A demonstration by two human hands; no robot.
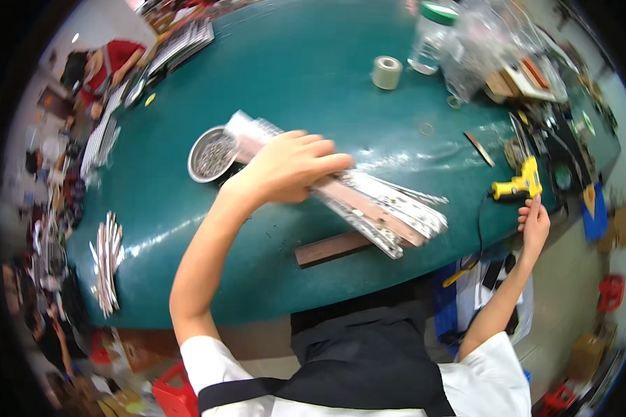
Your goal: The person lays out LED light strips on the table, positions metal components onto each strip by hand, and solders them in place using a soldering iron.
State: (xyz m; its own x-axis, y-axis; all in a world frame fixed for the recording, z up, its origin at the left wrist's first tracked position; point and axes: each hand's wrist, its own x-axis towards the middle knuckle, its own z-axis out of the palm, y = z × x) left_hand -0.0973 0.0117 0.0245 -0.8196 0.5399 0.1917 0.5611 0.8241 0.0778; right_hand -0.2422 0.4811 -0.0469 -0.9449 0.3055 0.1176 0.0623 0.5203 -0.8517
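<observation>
My left hand (285, 167) is wrapped over a blurred bundle of long, flat strips (375, 208), silvery white and brownish. The bundle slants across the table, its loose ends fanning out to the right. Clear plastic-looking wrap (247, 132) shows at its far left end, beside a metal bowl (193, 161) of small grey pieces. Under the fanned ends lies a dark brown bar (332, 249). At the table's right edge, my right hand (534, 224) has loosely bent fingers, one fingertip at the back of a yellow glue gun (525, 182). No grip on the gun shows.
More thin strips (107, 264) lie at the left. A roll of tape (387, 73), a green-lidded jar (430, 42) and plastic bags (476, 52) stand at the far right. A cord (480, 229) hangs over the front edge. Another person (108, 69) sits far left.
</observation>
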